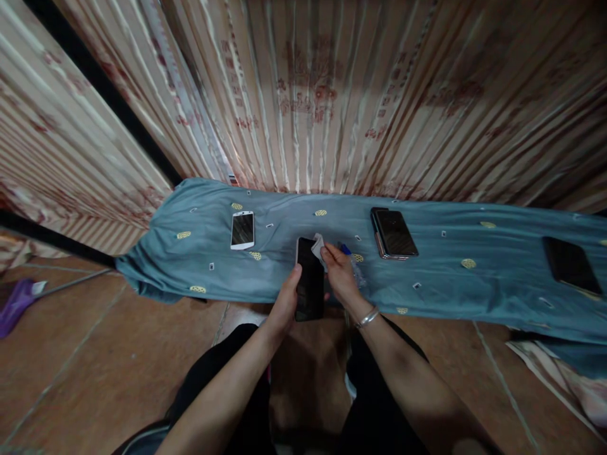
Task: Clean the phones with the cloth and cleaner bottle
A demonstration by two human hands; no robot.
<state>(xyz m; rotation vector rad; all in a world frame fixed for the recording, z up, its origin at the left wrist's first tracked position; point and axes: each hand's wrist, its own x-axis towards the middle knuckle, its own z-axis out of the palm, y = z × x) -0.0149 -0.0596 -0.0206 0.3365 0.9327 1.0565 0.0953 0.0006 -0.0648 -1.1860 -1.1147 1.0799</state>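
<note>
My left hand [287, 294] is closed around the lower left edge of a black smartphone [309, 287], its dark screen facing up at me. Pinched in my right hand [339, 268] is a small white cloth [318, 245], which touches the top right corner of the phone's screen. A silvery bracelet circles my right wrist. Just past the right hand lies a clear plastic bag [360, 276] with something blue by it, partly hidden by the fingers. A white phone [243, 230] lies on the bench to the left.
The long bench is covered by a blue-green sheet [441, 291]. Stacked dark phones [396, 232] lie right of centre, and another dark phone [571, 264] is at the far right. A pleated curtain [308, 139] hangs behind. On the floor at left is a purple dustpan-like object [16, 306].
</note>
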